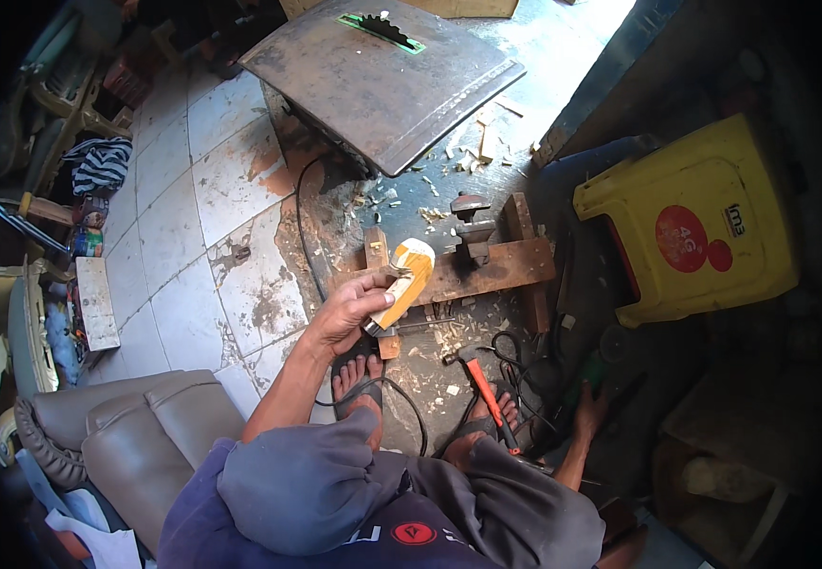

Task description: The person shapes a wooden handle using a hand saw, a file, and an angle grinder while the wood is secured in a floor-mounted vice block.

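Observation:
My left hand (349,311) is closed round a pale wooden block (409,277) with a rounded upper end and yellowish faces. It holds the block raised at a tilt in front of a low wooden bench (477,273). Down at the right, in shadow, my right hand (589,410) has its fingers round a green power tool (593,372) that looks like an angle grinder, with a round disc at its far end. Part of that hand and the tool is lost in the dark. A hammer (489,394) with an orange handle leans beside my right foot.
A metal saw table (383,85) with a toothed blade stands ahead. The bench carries a dark metal clamp (473,232). A yellow plastic stool (705,228) lies on its side at right. Black cables (416,403) and wood chips cover the floor. A brown cushioned seat (150,431) is at left.

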Demonstrator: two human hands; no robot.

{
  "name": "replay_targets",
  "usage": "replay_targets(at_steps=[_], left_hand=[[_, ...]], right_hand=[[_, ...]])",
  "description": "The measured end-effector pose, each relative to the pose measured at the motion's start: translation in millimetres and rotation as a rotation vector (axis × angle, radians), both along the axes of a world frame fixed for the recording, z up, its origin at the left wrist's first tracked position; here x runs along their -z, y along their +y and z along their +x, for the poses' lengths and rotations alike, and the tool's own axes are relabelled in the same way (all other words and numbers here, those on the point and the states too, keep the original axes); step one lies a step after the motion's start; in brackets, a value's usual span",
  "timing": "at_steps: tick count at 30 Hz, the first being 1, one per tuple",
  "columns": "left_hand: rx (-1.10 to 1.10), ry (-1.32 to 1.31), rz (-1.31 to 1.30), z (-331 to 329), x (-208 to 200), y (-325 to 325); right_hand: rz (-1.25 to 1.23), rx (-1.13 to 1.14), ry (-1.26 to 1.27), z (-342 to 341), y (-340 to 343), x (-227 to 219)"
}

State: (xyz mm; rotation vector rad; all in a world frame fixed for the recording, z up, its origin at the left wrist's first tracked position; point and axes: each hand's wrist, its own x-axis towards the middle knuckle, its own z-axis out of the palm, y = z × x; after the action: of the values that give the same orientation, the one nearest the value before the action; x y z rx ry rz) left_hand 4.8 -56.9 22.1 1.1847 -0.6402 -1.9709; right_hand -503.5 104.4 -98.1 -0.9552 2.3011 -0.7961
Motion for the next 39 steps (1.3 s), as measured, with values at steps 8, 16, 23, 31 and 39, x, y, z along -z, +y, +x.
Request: replay_targets(at_steps=[8,16,23,31,39], left_hand=[[0.057,-0.340,-0.140,10.2,-4.1,-0.3],[-0.034,-1.018,-0.340,11.3,-21.6,3.4],[-0.098,-0.850,-0.489,-18.3,-17.1,-10.0],[-0.089,-0.867,-0.566,-33.8,-14.7,-8.6],[-0.068,-0.979,-0.887,-33.5,-15.0,-2.1]], right_hand=[[0.082,0.024,0.271,26.1,1.5,-9.4],[-0.276,-0.142,0.375,113.2,-36.4,-64.6],[-0.058,-0.311,0.487,125.9,-142.6,-8.5],[0.130,-0.244,0.215,88.2,-166.8,3.9],[0.270,-0.238,0.241,88.3,-156.3,-18.5]])
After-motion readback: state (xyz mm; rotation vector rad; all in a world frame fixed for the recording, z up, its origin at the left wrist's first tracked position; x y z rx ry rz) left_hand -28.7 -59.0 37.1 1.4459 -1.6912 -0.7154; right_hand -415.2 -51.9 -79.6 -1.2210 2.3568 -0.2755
